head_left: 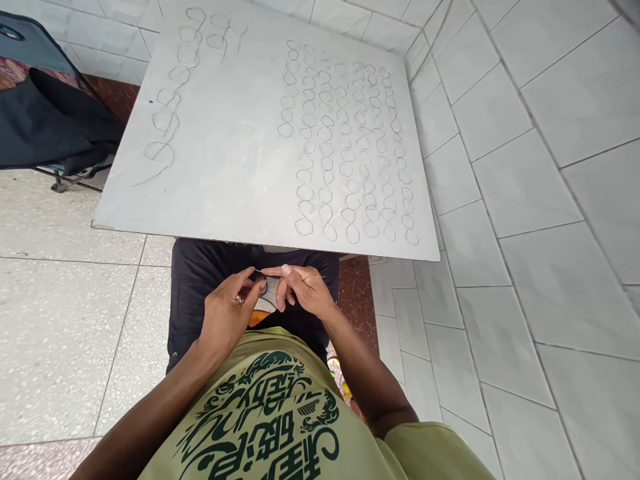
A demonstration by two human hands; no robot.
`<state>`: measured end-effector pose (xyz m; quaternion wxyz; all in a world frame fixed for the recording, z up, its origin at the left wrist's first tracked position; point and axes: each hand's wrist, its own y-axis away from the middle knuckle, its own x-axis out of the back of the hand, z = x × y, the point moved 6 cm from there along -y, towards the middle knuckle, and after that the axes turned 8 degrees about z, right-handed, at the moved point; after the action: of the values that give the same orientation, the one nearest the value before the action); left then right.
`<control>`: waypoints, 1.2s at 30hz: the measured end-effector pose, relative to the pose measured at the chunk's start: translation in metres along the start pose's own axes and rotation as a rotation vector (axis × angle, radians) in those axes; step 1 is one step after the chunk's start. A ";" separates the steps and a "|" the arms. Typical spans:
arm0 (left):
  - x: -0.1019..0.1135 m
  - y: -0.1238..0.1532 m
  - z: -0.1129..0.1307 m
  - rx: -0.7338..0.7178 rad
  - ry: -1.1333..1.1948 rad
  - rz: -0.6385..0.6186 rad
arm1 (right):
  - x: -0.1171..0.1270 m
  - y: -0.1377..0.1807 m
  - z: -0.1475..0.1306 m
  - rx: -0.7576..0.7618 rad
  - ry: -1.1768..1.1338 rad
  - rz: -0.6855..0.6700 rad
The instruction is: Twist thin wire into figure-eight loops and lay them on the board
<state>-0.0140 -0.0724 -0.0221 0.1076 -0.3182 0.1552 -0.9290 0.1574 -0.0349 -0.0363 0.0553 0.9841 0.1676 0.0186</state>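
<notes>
Above my lap, a thin pale wire (320,276) runs between my two hands. My right hand (304,287) pinches it between thumb and forefinger, with one end sticking out past the back of the hand. My left hand (233,303), with a ring on one finger, has its fingertips closed on the wire's other end by my right forefinger's tip. On the white board (230,167) in front of me lie several rows of wire figure-eights (326,127) at the right. Looped wires with loose tails (164,153) form a column at the left.
The board's near edge reaches over my knees. A tiled wall (500,167) stands close on the right, and more wall lies behind the board. At the left is a folding chair (55,113) with dark cloth on it, standing on the speckled tile floor (65,320).
</notes>
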 end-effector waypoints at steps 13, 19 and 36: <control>0.006 0.003 0.005 -0.118 -0.164 0.013 | -0.004 0.000 0.008 -0.097 -0.203 0.167; 0.000 0.003 0.001 -0.207 -0.091 -0.073 | -0.008 0.000 0.008 -0.096 -0.156 0.138; -0.001 0.006 -0.009 -0.085 -0.060 -0.123 | -0.008 0.003 0.021 -0.106 -0.276 0.125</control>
<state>-0.0186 -0.0755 -0.0310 0.0414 -0.3589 0.1711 -0.9166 0.1516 -0.0424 -0.0566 0.1285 0.9815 0.0958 -0.1043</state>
